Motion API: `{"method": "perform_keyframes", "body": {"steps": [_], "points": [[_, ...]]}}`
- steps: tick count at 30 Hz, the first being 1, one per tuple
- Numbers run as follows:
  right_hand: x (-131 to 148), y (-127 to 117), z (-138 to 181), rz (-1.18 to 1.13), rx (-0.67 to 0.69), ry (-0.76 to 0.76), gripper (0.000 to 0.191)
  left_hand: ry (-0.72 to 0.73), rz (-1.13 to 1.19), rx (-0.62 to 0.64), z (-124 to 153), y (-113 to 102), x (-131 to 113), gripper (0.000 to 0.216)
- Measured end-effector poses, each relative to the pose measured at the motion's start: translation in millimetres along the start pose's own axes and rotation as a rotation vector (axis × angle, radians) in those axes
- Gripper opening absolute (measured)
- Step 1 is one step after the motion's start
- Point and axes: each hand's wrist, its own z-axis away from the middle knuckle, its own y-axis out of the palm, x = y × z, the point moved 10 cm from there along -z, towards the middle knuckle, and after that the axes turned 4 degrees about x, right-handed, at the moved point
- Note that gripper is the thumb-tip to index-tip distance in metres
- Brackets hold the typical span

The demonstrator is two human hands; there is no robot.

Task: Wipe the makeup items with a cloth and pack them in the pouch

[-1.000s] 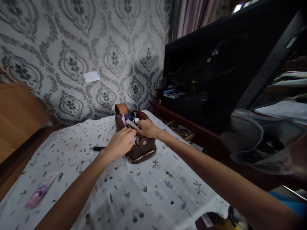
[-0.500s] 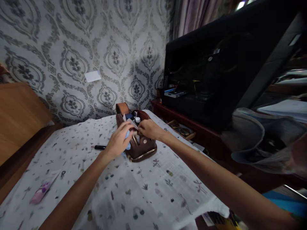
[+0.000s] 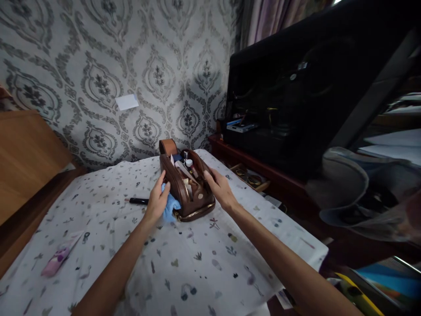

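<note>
An open brown leather pouch (image 3: 194, 202) full of small tubes and bottles stands on the patterned white cloth (image 3: 184, 254). My left hand (image 3: 157, 202) presses against the pouch's left side and holds a light blue cloth (image 3: 169, 209) in its palm. On the pouch's right side lies my right hand (image 3: 219, 189), fingers stretched along the rim and holding nothing.
A black pen (image 3: 138, 201) lies on the cloth left of the pouch. A pink packet (image 3: 56, 260) sits near the left edge. A dark wooden shelf (image 3: 250, 166) and a large black case (image 3: 296, 87) stand to the right. A grey hat (image 3: 355, 193) hangs at right.
Both hands have come off the things inside the pouch and moved to its two outer sides. The blue cloth has come into fuller view in my left hand.
</note>
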Motion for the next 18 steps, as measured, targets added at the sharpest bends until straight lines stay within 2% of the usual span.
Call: {"method": "perform_keyframes", "body": {"steps": [5, 14, 16, 18], "points": [[0.0, 3.2, 1.1, -0.027, -0.005, 0.004, 0.06, -0.011, -0.018, 0.003, -2.8, 3.9, -0.8, 0.054], [-10.1, 0.3, 7.4, -0.03, -0.096, 0.041, 0.063, 0.002, -0.009, 0.014, -1.1, -0.5, 0.3, 0.053], [-8.8, -3.8, 8.3, 0.002, -0.129, 0.011, 0.067, 0.016, 0.009, 0.013, -0.1, -1.5, 0.1, 0.052], [1.1, -9.9, 8.5, 0.07, -0.164, -0.082, 0.063, 0.027, 0.019, 0.007, 2.3, -2.7, 1.6, 0.051]]}}
